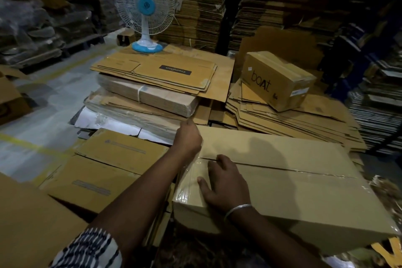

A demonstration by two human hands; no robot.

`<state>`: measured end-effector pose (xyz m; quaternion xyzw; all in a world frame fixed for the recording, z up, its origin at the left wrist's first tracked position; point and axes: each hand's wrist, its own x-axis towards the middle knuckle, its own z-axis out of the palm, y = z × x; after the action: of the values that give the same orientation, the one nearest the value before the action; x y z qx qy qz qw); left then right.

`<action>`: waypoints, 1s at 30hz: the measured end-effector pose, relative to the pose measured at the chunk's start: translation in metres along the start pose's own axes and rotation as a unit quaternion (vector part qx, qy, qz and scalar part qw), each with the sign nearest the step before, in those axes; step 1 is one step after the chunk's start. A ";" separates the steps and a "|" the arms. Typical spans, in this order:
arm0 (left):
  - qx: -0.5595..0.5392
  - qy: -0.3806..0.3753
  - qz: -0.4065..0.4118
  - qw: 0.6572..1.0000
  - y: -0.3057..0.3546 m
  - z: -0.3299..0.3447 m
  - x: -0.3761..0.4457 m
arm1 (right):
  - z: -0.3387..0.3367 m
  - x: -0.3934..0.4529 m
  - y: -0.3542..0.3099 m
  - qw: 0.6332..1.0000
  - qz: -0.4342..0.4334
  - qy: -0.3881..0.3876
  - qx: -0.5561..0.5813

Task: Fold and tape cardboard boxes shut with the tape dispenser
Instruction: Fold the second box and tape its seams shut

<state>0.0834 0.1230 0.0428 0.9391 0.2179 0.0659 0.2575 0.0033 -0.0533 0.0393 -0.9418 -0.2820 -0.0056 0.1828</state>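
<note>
A long closed cardboard box (pixel 293 172) lies in front of me, its two top flaps meeting in a seam that runs left to right. Clear tape (pixel 189 180) covers the box's left end and wraps down over the edge. My left hand (pixel 188 139) sits at the far left corner of the box with its fingers curled over the edge; what it holds is hidden. My right hand (pixel 224 183) lies flat on the near flap with fingers spread, fingertips at the seam and the tape. No tape dispenser shows.
Flattened boxes (pixel 104 172) lie to the left. Behind stand stacks of flat cardboard (pixel 156 76) with a blue-and-white table fan (pixel 144 11) on top. A taped "boAt" box (pixel 276 80) rests on flat sheets (pixel 293 119) at the right. Tall cardboard stacks line the back.
</note>
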 end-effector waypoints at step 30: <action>-0.096 0.034 0.006 0.995 -0.027 -0.014 -0.115 | -0.051 -0.014 0.135 0.998 -0.063 0.024 0.012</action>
<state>-0.0335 0.0996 0.0396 0.9084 0.2137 0.1202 0.3387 0.0681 -0.1834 0.0392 -0.9196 -0.3361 -0.0360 0.2000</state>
